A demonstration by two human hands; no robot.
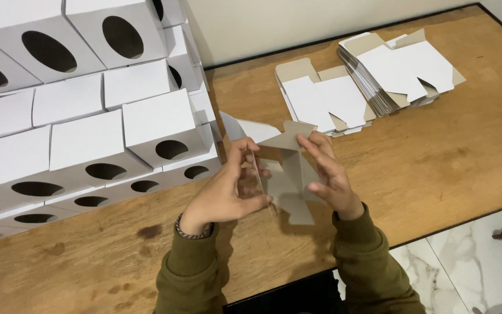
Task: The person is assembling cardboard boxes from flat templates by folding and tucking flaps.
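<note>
Two hands grip a half-folded carton above a wooden table.

The left hand (228,189) and right hand (329,174) pinch opposite sides of the grey-and-white carton blank (286,174) — flaps splayed, held just over the table (437,163). Folded white boxes (88,116) with oval holes stack at left; flat blanks (373,75) lie beyond.

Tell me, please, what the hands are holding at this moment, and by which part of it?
Both hands hold one partly folded cardboard box blank: the left hand grips its left panel, the right hand its right side.
</note>
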